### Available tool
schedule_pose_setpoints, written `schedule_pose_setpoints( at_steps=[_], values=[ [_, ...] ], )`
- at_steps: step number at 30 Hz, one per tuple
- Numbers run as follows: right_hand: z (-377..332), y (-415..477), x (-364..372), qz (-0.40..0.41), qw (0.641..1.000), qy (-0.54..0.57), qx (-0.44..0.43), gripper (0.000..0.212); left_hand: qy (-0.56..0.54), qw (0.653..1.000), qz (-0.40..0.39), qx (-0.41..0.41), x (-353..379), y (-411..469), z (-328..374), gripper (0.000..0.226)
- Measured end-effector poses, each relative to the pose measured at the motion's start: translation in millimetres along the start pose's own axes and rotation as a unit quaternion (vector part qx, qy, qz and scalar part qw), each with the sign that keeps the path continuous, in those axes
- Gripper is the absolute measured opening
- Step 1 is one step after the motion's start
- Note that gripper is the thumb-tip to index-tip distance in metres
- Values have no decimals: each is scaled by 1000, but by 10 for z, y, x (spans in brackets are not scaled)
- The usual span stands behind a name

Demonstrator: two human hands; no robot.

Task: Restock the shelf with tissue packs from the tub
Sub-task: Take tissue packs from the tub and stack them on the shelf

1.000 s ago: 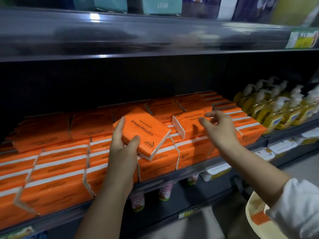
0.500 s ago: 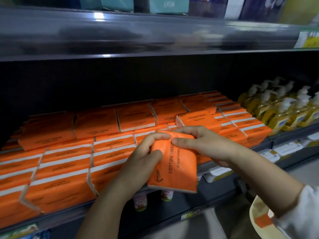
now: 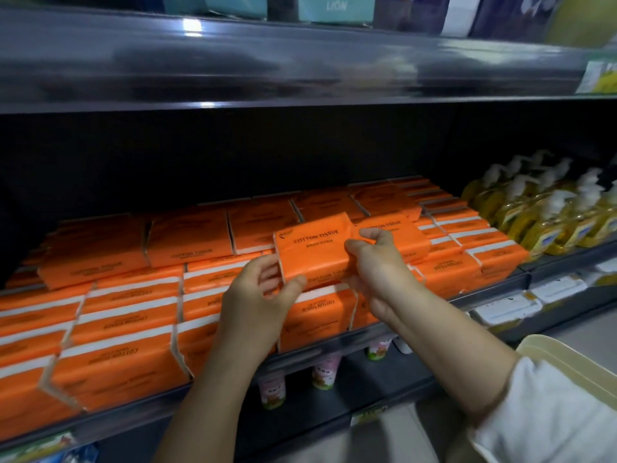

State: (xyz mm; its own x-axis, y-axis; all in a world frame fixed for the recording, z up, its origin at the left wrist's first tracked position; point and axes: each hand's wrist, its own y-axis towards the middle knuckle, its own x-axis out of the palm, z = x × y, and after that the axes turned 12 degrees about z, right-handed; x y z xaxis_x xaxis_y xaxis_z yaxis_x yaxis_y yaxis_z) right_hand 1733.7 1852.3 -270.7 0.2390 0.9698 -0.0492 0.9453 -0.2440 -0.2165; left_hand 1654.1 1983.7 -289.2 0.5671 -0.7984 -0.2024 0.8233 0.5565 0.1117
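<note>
Landmark: the held tissue pack (image 3: 314, 248), an orange soft pack with dark letters "COTTON TISSUE" on its upper face; all places below are told from it.
Place of the pack: over the front rows of the stacked packs (image 3: 133, 329) on the shelf (image 3: 317, 349), tilted with the printed face up. Whether its underside touches the stack I cannot tell.
Left hand (image 3: 257, 295): grips the pack's lower left corner, thumb bent over the front edge, the other fingers curled under it.
Right hand (image 3: 377, 265): holds the pack's right end, fingers curled over the top edge.
Just behind: another orange pack on the top layer, partly hidden by the right hand.
In the way: the two hands cover the stack directly under the pack.
Left and below: orange packs in layers, each with a white stripe on the side; the wrapping is glossy and slightly wrinkled.
Far right: yellow soap bottles (image 3: 551, 215), clear plastic with white pump heads, somewhat blurred.
Above: a dark, shiny upper shelf board (image 3: 300, 68) with bright reflections, and boxes (image 3: 335, 8) standing on it.
Below: small pink-labelled cups (image 3: 272, 392) on the lower level.
Lower right: the cream tub (image 3: 567, 355), smooth rim, beside a white sleeve (image 3: 551, 412).
</note>
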Motion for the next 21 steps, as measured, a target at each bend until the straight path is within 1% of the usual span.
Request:
schedule_pose_setpoints(
  at_steps=[2, 3, 5, 6, 8, 9, 11, 15, 16, 19, 21],
  values=[
    [17, -5, 36, -4, 1000, -18, -7, 21, 27, 1000, 0, 11, 67, -16, -12, 63],
    [13, -12, 35, -8, 999, -42, -29, 24, 39, 999, 11, 17, 95, -11, -26, 67],
    [-34, -32, 6, -15, 986, -128, -109, 31, 52, 998, 35, 32, 135, 15, -61, 66],
    [-61, -25, -14, -11, 968, -195, -155, 40, 63, 996, 44, 40, 156, 31, -80, 62],
    [-101, -13, -71, 5, 907, -334, -256, 56, 87, 994, 51, 50, 187, 56, -104, 54],
    [-115, -14, -94, 4, 884, -369, -288, 61, 92, 993, 51, 49, 207, 69, -112, 51],
    [-123, 4, -109, -7, 860, -404, -313, 63, 103, 993, 47, 47, 238, 79, -103, 48],
    [-97, 85, -123, -5, 812, -485, -324, 57, 137, 988, 32, 61, 250, 74, -89, 46],
    [-82, 98, -135, -8, 810, -490, -324, 58, 140, 988, 28, 61, 245, 69, -83, 45],
    [-28, 117, -168, -19, 818, -467, -335, 64, 145, 987, 32, 58, 226, 70, -76, 43],
    [-5, 122, -171, -18, 820, -451, -351, 59, 149, 987, 34, 57, 226, 68, -69, 43]
  ],
)
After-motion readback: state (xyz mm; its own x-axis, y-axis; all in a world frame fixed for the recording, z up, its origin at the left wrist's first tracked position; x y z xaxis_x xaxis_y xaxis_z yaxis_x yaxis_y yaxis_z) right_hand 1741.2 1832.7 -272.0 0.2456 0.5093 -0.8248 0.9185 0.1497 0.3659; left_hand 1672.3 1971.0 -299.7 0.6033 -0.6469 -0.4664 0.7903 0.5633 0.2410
